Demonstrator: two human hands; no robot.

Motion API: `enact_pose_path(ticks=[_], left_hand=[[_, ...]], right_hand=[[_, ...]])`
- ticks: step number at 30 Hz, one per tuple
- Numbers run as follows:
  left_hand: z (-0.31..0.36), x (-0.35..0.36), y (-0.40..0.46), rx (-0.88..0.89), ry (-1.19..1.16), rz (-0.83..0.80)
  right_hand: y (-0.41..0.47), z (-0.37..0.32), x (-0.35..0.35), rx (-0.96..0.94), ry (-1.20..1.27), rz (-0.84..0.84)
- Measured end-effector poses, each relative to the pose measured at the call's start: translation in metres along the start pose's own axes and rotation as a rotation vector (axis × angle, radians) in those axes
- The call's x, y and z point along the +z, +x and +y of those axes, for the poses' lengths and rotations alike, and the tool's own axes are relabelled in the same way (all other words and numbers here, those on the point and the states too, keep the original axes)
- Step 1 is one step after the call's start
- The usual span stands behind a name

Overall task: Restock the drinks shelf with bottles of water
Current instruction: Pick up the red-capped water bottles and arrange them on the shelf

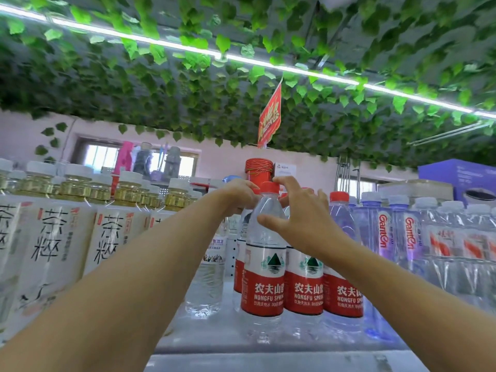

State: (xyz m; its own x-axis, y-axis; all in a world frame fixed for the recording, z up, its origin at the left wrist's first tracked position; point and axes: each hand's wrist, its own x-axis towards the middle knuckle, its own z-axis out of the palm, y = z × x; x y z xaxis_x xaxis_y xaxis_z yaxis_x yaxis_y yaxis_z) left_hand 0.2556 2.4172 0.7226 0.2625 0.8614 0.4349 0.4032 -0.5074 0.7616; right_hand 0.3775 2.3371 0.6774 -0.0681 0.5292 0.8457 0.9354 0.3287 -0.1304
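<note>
two hands reach up to the red-label water bottles on the shelf (204,336). the front bottle (264,269) stands upright near the shelf edge. the right hand (300,210) is spread wide over its top, fingertips on the red cap (269,187), thumb out by its neck. the left hand (239,197) is just behind the bottle, fingers curled around something there, but i cannot tell what. tea bottles (48,237) stand to the left.

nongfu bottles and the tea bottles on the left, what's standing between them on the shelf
In the head view, one clear water bottle with a pale label stands between the tea bottles and the red-labelled Nongfu bottles, partly behind the left forearm.
</note>
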Motion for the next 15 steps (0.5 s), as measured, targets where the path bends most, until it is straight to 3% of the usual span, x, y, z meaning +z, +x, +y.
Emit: enact_pose_path(ticks=[15], left_hand=[[0.0048, 0.0024, 0.0027, -0.021, 0.028, 0.055]], right_hand=[[-0.0014, 0.0035, 0.0027, -0.014, 0.051, 0.034]])
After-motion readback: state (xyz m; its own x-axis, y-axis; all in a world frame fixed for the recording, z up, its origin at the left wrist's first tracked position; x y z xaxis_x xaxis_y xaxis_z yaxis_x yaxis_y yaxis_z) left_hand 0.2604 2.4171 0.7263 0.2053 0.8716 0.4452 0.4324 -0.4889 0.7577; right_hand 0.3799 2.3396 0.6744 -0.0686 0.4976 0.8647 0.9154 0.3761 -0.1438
